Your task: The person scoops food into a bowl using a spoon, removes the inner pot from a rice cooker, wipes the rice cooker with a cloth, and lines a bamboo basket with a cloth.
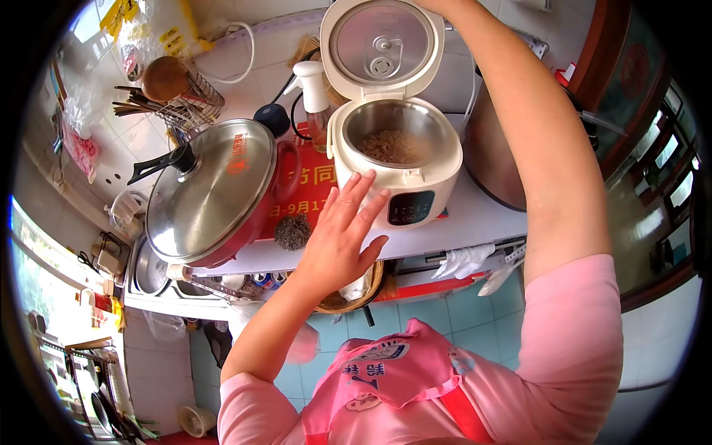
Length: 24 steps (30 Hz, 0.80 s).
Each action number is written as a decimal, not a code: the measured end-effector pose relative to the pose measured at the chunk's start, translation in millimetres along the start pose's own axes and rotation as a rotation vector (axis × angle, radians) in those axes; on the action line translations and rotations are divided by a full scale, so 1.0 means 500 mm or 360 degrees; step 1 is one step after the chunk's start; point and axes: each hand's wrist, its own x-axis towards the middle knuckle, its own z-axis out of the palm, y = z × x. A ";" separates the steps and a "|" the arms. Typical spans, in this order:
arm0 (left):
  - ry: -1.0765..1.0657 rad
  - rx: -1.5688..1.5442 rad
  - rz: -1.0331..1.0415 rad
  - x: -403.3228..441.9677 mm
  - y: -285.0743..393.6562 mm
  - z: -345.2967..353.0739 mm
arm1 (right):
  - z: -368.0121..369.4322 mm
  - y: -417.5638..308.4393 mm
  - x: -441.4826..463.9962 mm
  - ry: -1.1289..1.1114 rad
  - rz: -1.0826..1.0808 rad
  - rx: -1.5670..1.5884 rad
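A white rice cooker [348, 152] stands on the counter with its lid [382, 44] raised. Brownish grains [391, 146] lie in its metal inner pot [437, 133]. My left hand [343, 231] is open, fingers spread, at the cooker's front left beside the dark control panel [411, 208]; whether it touches the body I cannot tell. My right arm reaches up past the cooker, and my right hand [439, 4] is at the raised lid's upper right edge. The top of the view cuts off its fingers.
To the left are a red pan with a glass lid [211, 193], a steel scrubber [293, 232] and a utensil basket [189, 104]. A spray bottle [315, 104] stands behind. Right of the cooker is a large metal pot [497, 148]. Cloths hang below the counter's front edge.
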 end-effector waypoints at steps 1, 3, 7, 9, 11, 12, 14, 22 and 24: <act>0.0005 0.0002 0.0000 0.002 0.000 0.005 | 0.004 0.004 0.006 0.0011 0.0020 -0.0015; -0.0078 0.0222 -0.0012 0.005 -0.002 0.013 | 0.012 0.008 0.013 0.0027 0.0028 -0.0012; -0.0097 0.0213 -0.0039 0.005 -0.002 0.013 | 0.012 0.001 0.003 0.0037 0.0125 0.0156; -0.0088 0.0202 -0.0038 0.004 -0.003 0.013 | 0.013 0.000 0.001 0.0023 0.0149 0.0151; -0.0091 0.0188 -0.0041 0.000 -0.002 0.013 | 0.016 0.003 -0.006 0.0002 0.0183 0.0151; -0.0088 0.0193 -0.0044 0.000 -0.002 0.012 | 0.013 -0.001 -0.011 0.0056 0.0106 0.0056; -0.0086 0.0179 -0.0045 -0.001 -0.002 0.009 | 0.004 -0.003 -0.026 0.0105 0.0055 -0.0043; 0.0186 -0.0456 0.0040 -0.080 0.037 0.018 | -0.115 -0.129 -0.575 0.0132 -0.0747 0.0466; 0.0015 -0.0606 -0.0051 -0.121 0.053 0.047 | -0.081 -0.112 -0.760 -0.0220 -0.0482 0.0565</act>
